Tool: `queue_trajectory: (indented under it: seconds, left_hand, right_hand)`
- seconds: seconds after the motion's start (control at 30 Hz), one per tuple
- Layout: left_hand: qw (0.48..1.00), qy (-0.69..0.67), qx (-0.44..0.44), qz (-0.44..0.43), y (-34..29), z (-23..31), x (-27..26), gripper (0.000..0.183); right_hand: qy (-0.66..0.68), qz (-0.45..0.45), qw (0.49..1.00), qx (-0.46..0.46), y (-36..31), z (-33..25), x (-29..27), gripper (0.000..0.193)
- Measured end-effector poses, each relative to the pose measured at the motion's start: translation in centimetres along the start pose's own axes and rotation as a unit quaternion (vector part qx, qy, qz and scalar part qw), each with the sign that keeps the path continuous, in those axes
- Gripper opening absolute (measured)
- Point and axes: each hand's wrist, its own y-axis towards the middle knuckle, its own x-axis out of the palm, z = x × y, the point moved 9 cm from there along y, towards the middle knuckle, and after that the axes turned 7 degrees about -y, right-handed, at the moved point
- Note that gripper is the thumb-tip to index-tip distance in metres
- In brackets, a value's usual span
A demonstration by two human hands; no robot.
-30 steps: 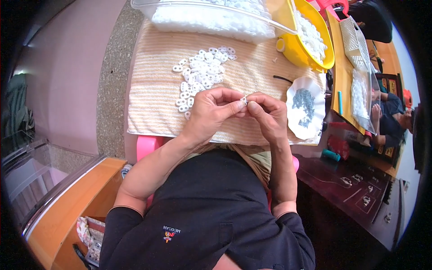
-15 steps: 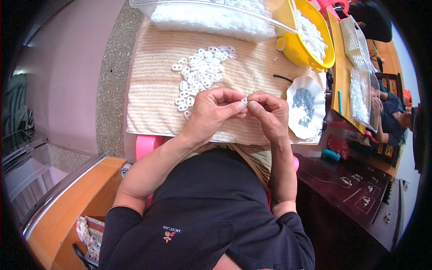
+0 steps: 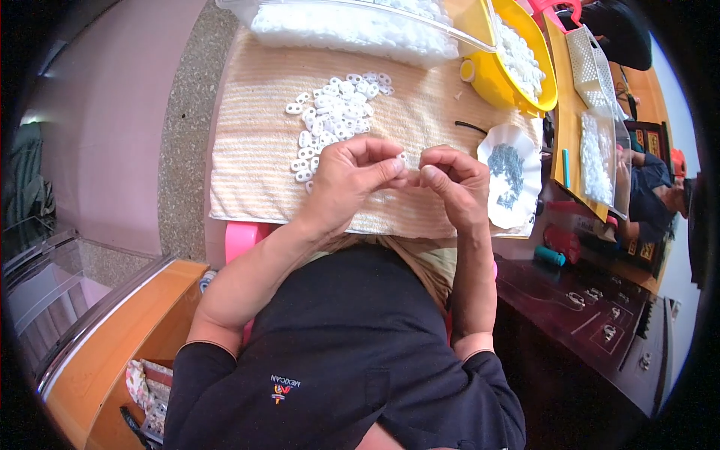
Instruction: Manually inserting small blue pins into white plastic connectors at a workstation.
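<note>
Between the thumb and fingertips of my left hand (image 3: 346, 178) is a small white two-holed plastic piece (image 3: 403, 157), mostly covered by the fingers. Just to the right, my right hand (image 3: 459, 187) is closed in a pinch, a small gap away from the left fingertips. Whatever it pinches is hidden or too small to name. Beyond the left hand lies a loose pile of similar white two-holed pieces (image 3: 337, 112) on a striped towel (image 3: 255, 142). Beside the right hand sits a white fluted dish (image 3: 530, 184) with small dark bits (image 3: 505, 166) in it.
A clear bin (image 3: 420, 61) of white pieces stands at the far edge. Right of it is a yellow basin (image 3: 552, 90) with more. A thin black rod (image 3: 471, 126) lies near the dish. Another person (image 3: 651, 191) sits by a wooden table (image 3: 559, 135) at right.
My hands have drawn slightly apart, the right one moving a little to the right. The white piece stays in my left fingers.
</note>
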Motion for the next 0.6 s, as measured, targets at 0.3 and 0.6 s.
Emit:
queue_trajectory:
  seconds: [0.3, 0.6]
  left_hand:
    - [0.995, -0.073, 0.061, 0.039, 0.7, 2.6, -1.2, 0.014]
    - [0.995, -0.079, 0.055, 0.028, 0.7, 2.2, -1.5, 0.015]
  right_hand:
    - [-0.244, 0.01, 0.965, -0.095, 0.0, -2.2, -0.2, 0.014]
    - [-0.524, -0.028, 0.839, -0.144, -0.5, -3.5, 3.9, 0.015]
